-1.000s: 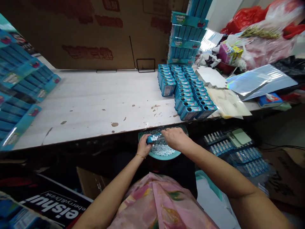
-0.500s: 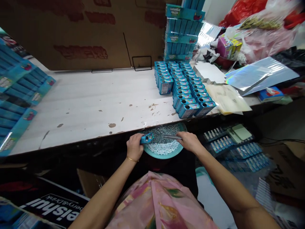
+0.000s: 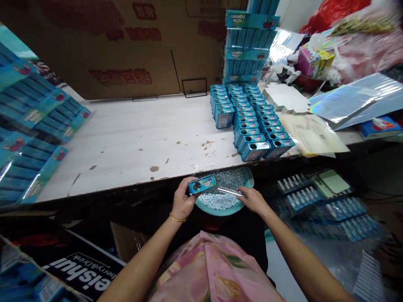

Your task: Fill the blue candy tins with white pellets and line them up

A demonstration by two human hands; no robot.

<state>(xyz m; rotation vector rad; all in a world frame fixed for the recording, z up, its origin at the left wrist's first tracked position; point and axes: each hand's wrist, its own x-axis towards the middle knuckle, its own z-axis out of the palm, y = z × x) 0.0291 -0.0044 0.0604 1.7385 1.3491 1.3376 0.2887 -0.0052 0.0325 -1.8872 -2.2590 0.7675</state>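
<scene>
My left hand point(image 3: 184, 199) grips a small blue candy tin point(image 3: 202, 183), its labelled face with a dark round spot turned up toward me. The tin is over the left rim of a teal basin point(image 3: 217, 212). Small pale blue and white candy pellets point(image 3: 222, 200) fill much of the basin. In my right hand point(image 3: 254, 200) is a slim silver metal tool point(image 3: 228, 191), held over the pellets and pointing left; what its far end looks like is hard to make out. On the table edge beyond, rows of similar blue tins point(image 3: 253, 126) stand upright.
Behind the tins rises a stack of blue display boxes point(image 3: 244, 54). More boxes point(image 3: 37, 117) are piled at the left of the white table point(image 3: 141, 134). A large carton point(image 3: 126, 50) stands at the back. Packed trays point(image 3: 327, 205) lie low on the right.
My left hand has turned the tin so its labelled face shows more fully. The metal tool stays over the basin in my right hand. The whole view has shifted slightly.
</scene>
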